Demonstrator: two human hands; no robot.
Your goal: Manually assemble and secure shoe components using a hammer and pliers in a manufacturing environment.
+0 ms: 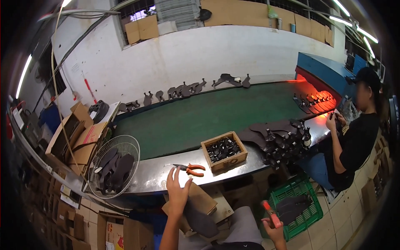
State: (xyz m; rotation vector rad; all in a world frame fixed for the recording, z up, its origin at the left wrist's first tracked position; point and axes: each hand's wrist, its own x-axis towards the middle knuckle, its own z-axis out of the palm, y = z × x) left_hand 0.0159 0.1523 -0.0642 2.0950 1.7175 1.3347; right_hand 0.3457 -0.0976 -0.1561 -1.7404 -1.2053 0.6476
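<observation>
My left hand (178, 192) is raised with fingers stretched and apart, just in front of pliers with orange handles (190, 169) lying on the metal bench edge. Beside its wrist, a dark sole-shaped piece (201, 220) rests over my lap, against a brown wooden block (201, 201). At the lower right, my right hand (274, 233) is closed around a red-handled hand tool (272, 215); its working end cannot be made out. A wooden box (225, 162) of small dark and shiny parts stands beyond my hands on the bench.
A green conveyor belt (200, 118) runs behind the bench edge. A wire basket (135, 150) of dark soles stands left, a pile of dark soles with heels (279, 139) right. Near my right hand is a green crate (314, 212). A co-worker (354, 137) sits at the right.
</observation>
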